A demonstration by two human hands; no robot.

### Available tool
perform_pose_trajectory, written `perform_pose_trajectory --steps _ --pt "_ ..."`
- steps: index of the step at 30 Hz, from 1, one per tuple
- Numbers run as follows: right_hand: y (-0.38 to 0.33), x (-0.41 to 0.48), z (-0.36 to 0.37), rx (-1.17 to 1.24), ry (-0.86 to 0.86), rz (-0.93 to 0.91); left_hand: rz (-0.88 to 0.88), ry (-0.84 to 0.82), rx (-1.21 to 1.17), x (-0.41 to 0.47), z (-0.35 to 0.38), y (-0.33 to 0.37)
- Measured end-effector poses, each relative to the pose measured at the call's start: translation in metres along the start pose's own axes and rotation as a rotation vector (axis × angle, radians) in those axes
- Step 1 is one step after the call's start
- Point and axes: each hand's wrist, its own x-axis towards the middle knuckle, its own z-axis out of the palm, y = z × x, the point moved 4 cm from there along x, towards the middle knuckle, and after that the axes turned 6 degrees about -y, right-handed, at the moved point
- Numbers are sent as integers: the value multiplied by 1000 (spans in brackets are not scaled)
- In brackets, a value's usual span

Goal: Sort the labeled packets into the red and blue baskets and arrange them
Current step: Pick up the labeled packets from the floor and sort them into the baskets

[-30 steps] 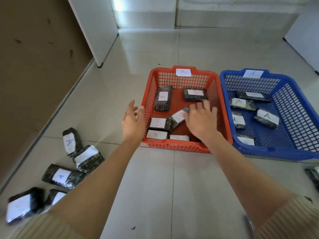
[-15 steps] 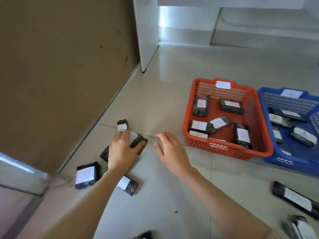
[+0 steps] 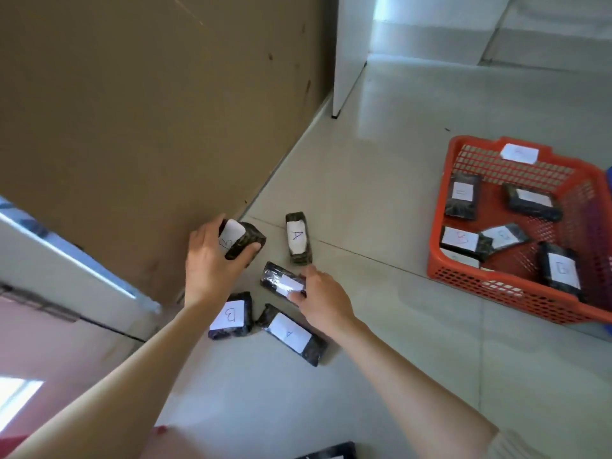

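- A dark packet point(image 3: 328, 453) is cut off by the bottom edge of the view, between the two forearms; its label is hidden
- Near packet A point(image 3: 291, 332) lies flat on the floor, label up and slanted; packet B point(image 3: 231, 316) lies just beside its left end, and whether their corners touch cannot be told
- The right hand point(image 3: 326, 301) reaches just past near packet A and pinches the right end of a blurred-label packet point(image 3: 280, 279), with the thumb on its far edge and the fingers curled over the label; the letter cannot be read
- The left hand point(image 3: 210, 260) grips a tilted packet point(image 3: 245, 238), fingers over its far end and thumb under the near side; the letter is unclear
- This packet sits close to the lower edge of the brown board point(image 3: 132, 111), which walls off the whole left side
- Far packet A point(image 3: 298, 238) lies alone just right of the tilted packet, apart from it, pointing away
- Bare floor tiles point(image 3: 374, 226) give open room between this cluster and the baskets
- The red basket point(image 3: 490, 288) stands well to the right, its near-left corner towards the hands; several labelled packets point(image 3: 462, 197) lie loosely inside, with bare mesh between them
- Of the blue basket point(image 3: 609, 183) only a sliver shows at the right edge, just past the red one
- A white panel point(image 3: 351, 54) stands at the board's far end, with open floor beside it
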Motion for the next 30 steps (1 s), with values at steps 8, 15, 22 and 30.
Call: perform_pose_trajectory --steps 8,15,22,30 --pt "69 -44 -148 316 471 105 81 68 -151 4 38 108" --pt "202 -119 -241 563 751 259 365 -159 -299 -41 116 260" --pt "311 -182 -291 706 857 358 484 -335 -281 -84 198 340" --pt "369 -201 -294 751 898 440 369 -465 169 -59 260 359"
